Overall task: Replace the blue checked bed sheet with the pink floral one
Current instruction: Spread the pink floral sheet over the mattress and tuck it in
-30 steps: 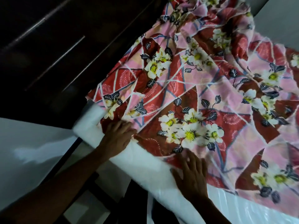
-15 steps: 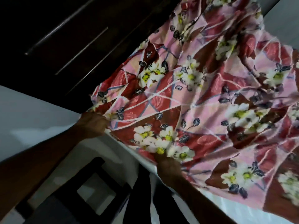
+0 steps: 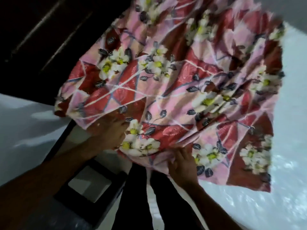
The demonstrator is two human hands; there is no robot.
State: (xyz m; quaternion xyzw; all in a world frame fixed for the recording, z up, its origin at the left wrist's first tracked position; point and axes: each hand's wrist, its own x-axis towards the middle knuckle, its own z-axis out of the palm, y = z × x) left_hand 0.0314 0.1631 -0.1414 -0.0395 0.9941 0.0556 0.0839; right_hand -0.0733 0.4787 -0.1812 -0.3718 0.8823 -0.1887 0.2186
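Note:
The pink floral bed sheet (image 3: 174, 90) lies bunched and wrinkled over the corner of the bare white mattress (image 3: 292, 146). My left hand (image 3: 109, 135) grips the sheet's near edge at the corner, its fingertips hidden under the cloth. About a hand's width to the right, my right hand (image 3: 182, 161) pinches the same hem, with fabric folded over its fingers. The picture is blurred by motion. No blue checked sheet is in view.
A dark wooden headboard (image 3: 49, 39) fills the upper left. Below my left arm stands a dark square stool or side table (image 3: 89, 185) on a pale floor (image 3: 21, 127). My dark trouser legs (image 3: 132, 205) stand against the bed's edge.
My hands went from pressing flat on the sheet to gripping its edge. The sheet has been drawn up and gathered, baring the mattress on the right.

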